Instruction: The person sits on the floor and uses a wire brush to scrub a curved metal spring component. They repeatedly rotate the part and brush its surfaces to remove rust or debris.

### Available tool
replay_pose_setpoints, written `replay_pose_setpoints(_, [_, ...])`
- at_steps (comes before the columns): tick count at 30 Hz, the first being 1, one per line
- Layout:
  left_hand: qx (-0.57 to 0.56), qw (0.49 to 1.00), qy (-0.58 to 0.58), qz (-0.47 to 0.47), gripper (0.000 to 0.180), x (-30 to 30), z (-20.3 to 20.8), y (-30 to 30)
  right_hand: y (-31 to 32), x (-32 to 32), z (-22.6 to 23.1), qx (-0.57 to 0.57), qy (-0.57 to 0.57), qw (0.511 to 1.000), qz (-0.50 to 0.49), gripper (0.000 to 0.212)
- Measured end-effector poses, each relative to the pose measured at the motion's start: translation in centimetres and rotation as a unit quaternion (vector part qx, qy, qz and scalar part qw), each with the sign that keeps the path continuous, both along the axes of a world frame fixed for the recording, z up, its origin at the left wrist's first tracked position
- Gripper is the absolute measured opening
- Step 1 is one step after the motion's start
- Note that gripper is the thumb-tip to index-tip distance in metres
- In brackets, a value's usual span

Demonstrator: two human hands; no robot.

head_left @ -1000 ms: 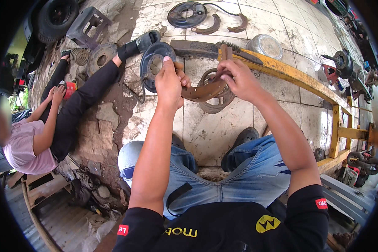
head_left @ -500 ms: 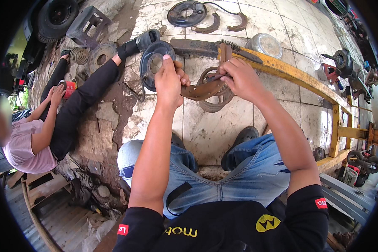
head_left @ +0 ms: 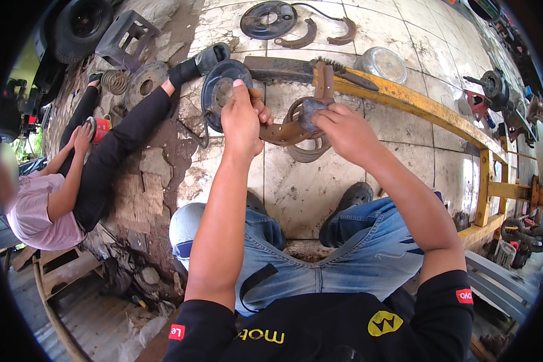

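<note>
My left hand (head_left: 242, 120) grips one end of a curved, rusty brake shoe (head_left: 279, 134) with holes along its face. In my right hand (head_left: 346, 130) is a small grey sheet, apparently sandpaper (head_left: 311, 114), pinched between thumb and fingers and pressed against the shoe's curved face. The shoe's far end rises toward a yellow metal frame (head_left: 404, 101). Partly hidden below the shoe, ring-shaped rusty coils (head_left: 311, 154) lie on the tiles. A black round backing plate (head_left: 212, 111) stands just beyond my left hand.
A wire brush (head_left: 359, 79) lies on the yellow frame. Beyond it sit a round clear container (head_left: 385, 65), two brake shoes (head_left: 298, 41) and another backing plate (head_left: 261, 21). At left, a seated person (head_left: 45, 202) holds a red can (head_left: 100, 129), one leg stretched toward my work.
My right hand has turned and moved slightly, so the grey sheet's flat side now shows against the shoe. The left hand keeps its grip nearly still.
</note>
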State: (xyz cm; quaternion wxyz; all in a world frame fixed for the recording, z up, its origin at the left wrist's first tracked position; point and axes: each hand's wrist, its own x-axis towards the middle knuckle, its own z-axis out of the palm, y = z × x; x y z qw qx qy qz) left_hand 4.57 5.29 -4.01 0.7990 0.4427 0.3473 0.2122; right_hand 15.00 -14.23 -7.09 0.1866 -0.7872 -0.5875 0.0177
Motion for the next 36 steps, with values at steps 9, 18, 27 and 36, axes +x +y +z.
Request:
replay_pose_setpoints(9, [0.006, 1.000, -0.003, -0.001, 0.046, 0.0, -0.1, 0.1, -0.5, 1.5, -2.5, -0.009, 0.010, 0.999, 0.048, 0.021])
replay_pose_setpoints(18, [0.008, 1.000, -0.001, -0.002, 0.046, 0.1, -0.4, 0.1, -0.3, 0.9, -2.5, 0.017, 0.061, 0.995, 0.073, 0.036])
replay_pose_setpoints(27, [0.006, 1.000, -0.001, 0.003, 0.047, -0.1, -0.1, 0.3, 0.4, -0.9, -2.3, 0.023, 0.096, 0.992, 0.074, 0.051])
replay_pose_setpoints(36, [0.006, 1.000, -0.013, 0.008, 0.047, 0.1, -0.1, 0.4, 0.7, 0.1, -1.4, 0.057, 0.131, 0.989, 0.045, 0.035])
